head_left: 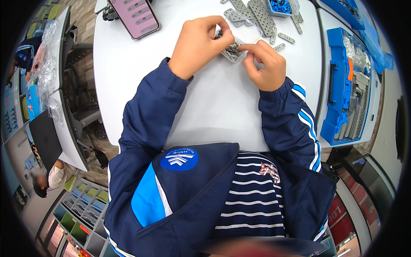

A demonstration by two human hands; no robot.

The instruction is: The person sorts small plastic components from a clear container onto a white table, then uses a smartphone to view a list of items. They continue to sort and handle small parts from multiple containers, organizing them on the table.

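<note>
A small clear plastic box (233, 59) on the white table holds many small dark and silver metal pieces (231, 51). My left hand (199, 43) is over its left side, thumb and index finger drawn together in a pinch. Whatever sits between those fingertips is hidden or too small to name. From the right, my right hand (269, 65) reaches the box with its index finger stretched to the rim and pieces. Its thumb stays apart below, and the other fingers are curled with nothing visible in them. The box's clear lid (248, 29) stands tilted up behind.
Grey perforated beams (260, 17) lie behind the box, with shorter ones (286, 38) to its right. A clear box of blue parts (280, 7) is at the far edge. A phone (136, 18) lies far left. On the right table stands an open blue case (338, 85) of parts.
</note>
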